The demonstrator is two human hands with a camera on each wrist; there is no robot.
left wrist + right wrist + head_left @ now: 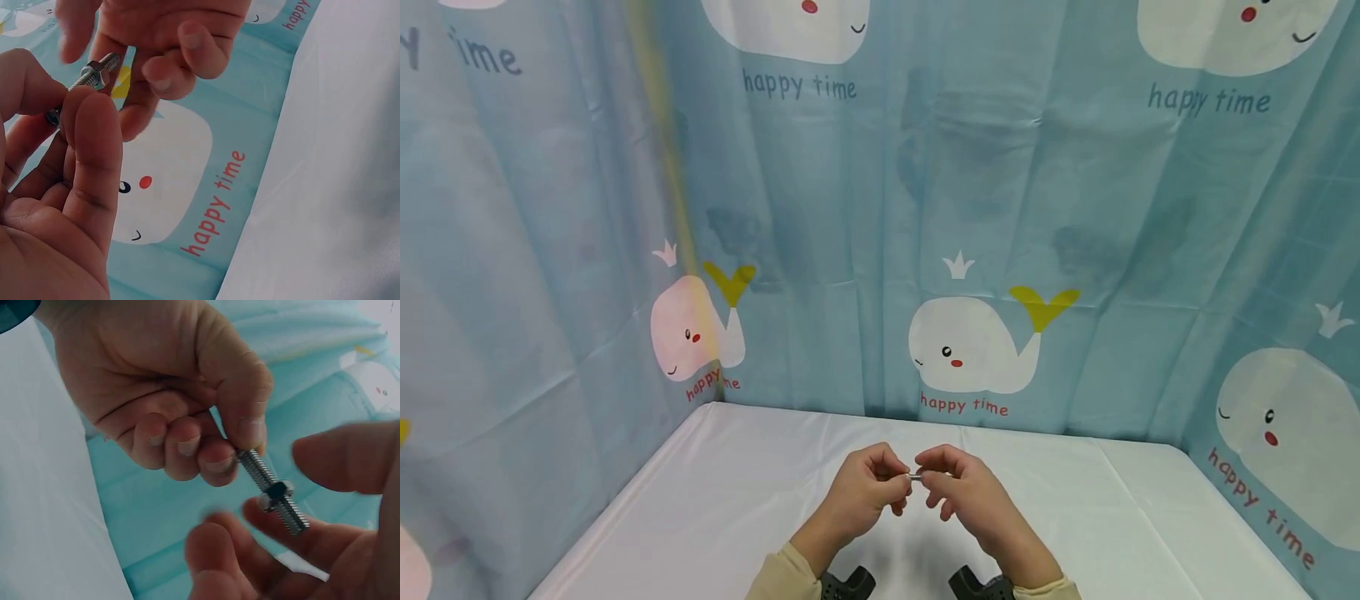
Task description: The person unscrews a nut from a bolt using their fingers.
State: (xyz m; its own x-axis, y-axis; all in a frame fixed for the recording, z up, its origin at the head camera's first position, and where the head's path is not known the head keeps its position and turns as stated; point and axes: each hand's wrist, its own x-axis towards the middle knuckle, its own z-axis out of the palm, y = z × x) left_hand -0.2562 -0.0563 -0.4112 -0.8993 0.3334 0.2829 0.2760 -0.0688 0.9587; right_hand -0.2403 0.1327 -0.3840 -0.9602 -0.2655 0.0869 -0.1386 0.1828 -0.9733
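Note:
Over the table, my left hand pinches a silver threaded bolt near one end between thumb and fingers. A hex nut sits partway along the thread, and the bolt's tip sticks out beyond it. Facing it is my right hand, its thumb lifted away from the nut. One of its fingertips lies beside the nut in the right wrist view; whether it touches cannot be told. In the left wrist view the bolt's far end points toward the right hand, while the gripped end is mostly covered by fingers.
A white-covered table lies beneath both hands. Behind it and along its sides hangs a blue curtain printed with whales and lettering. Dark wrist devices show at the bottom of the head view.

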